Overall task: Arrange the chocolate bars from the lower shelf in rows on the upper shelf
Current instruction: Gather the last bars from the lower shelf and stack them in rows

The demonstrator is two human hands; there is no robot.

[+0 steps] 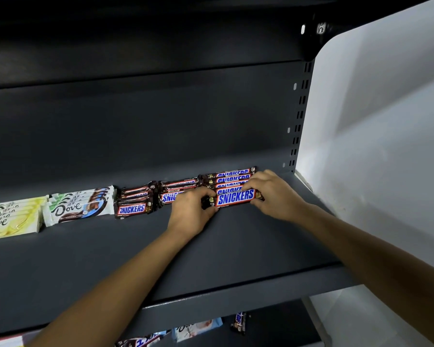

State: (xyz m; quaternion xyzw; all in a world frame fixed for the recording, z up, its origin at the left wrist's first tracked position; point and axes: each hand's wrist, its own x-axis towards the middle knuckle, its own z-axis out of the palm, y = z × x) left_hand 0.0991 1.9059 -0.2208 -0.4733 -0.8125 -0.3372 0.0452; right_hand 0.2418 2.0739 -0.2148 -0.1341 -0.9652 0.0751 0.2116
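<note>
On the dark upper shelf [211, 259] a front Snickers bar [234, 197] lies crosswise, held at both ends: my left hand [192, 212] pinches its left end and my right hand [273, 194] its right end. Behind it several Snickers bars [232, 177] lie in a row toward the back wall. Two shorter Snickers rows [133, 202] [177, 187] sit to the left. Further left lie a row of white Dove bars [79, 204] and a row of yellow Dove bars [11, 217]. Under the shelf edge, loose bars [238, 321] [197, 328] show on the lower shelf.
A white side panel [373, 146] closes the shelf on the right, beside a slotted upright [300, 116]. The dark back wall [148, 121] rises behind the rows. Another shelf [135, 33] hangs overhead. Bare shelf surface spans the front, under my forearms.
</note>
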